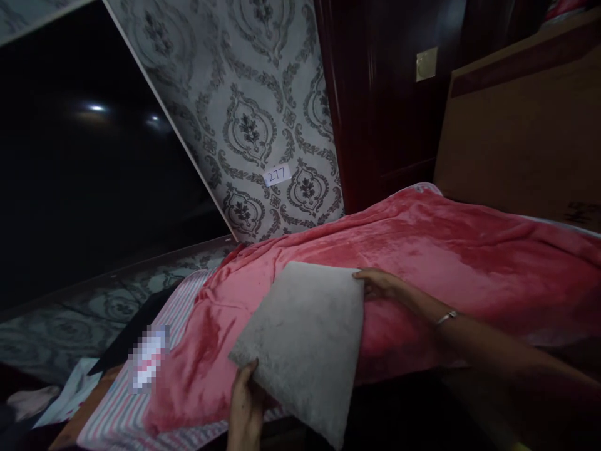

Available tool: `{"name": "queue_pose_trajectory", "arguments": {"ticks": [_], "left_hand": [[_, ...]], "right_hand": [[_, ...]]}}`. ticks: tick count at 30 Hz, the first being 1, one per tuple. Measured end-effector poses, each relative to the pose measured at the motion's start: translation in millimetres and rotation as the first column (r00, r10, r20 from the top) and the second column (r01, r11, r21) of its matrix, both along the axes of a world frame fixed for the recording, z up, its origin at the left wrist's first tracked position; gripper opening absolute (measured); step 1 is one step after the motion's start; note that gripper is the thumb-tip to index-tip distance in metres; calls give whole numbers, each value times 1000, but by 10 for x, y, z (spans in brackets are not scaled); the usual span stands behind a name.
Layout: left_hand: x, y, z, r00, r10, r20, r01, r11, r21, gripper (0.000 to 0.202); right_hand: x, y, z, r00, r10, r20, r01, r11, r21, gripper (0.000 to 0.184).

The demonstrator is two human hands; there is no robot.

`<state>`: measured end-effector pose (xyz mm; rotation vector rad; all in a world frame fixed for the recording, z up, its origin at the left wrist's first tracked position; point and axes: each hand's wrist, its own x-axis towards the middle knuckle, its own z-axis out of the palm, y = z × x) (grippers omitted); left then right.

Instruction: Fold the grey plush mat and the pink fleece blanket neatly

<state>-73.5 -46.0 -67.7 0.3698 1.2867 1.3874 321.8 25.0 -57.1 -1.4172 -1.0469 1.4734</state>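
Note:
A grey fluffy cushion point(305, 341) is held above a bed covered by a pink plush blanket point(446, 263). My left hand point(245, 407) grips the cushion's near lower corner, thumb on top. My right hand point(379, 285) holds its far right corner, fingers curled behind the edge; a thin bracelet sits on that wrist. The cushion tilts, its lower edge hanging over the bed's near side.
A striped sheet point(122, 413) shows under the blanket at the left. Patterned wallpaper point(248, 119) with a "277" label point(277, 174) stands behind, beside a dark wooden door point(380, 106). A wooden headboard point(521, 138) is at the right. A dark panel point(84, 163) fills the left.

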Motion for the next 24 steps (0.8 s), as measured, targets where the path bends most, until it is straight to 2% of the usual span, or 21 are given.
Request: {"name": "queue_pose_trajectory", "arguments": {"ticks": [2, 6, 11, 14, 17, 21, 24], "left_hand": [[37, -4, 3, 1000, 17, 11, -17, 1000, 11, 40], [90, -20, -9, 999, 12, -32, -9, 997, 71, 43], [98, -34, 40, 994, 47, -103, -35, 992, 121, 49], [108, -16, 208, 987, 16, -162, 17, 979, 204, 56], [122, 116, 479, 970, -37, -239, 109, 950, 294, 60], [195, 594, 868, 934, -174, -312, 281, 898, 340, 59], [380, 1073, 1006, 873, -276, -402, 415, 853, 316, 57]], "right_hand": [[50, 217, 82, 985, 63, 163, -71, 997, 43, 25], [38, 620, 236, 937, 137, 321, -176, 980, 95, 34], [-211, 796, 270, 864, 155, 478, -263, 950, 166, 36], [-278, 704, 300, 852, 122, 509, -270, 936, 227, 40], [-139, 512, 444, 867, 52, 496, -235, 920, 314, 43], [273, 151, 685, 908, -166, 386, -24, 897, 442, 44], [513, -137, 660, 918, -253, 305, 119, 911, 395, 47]]}}
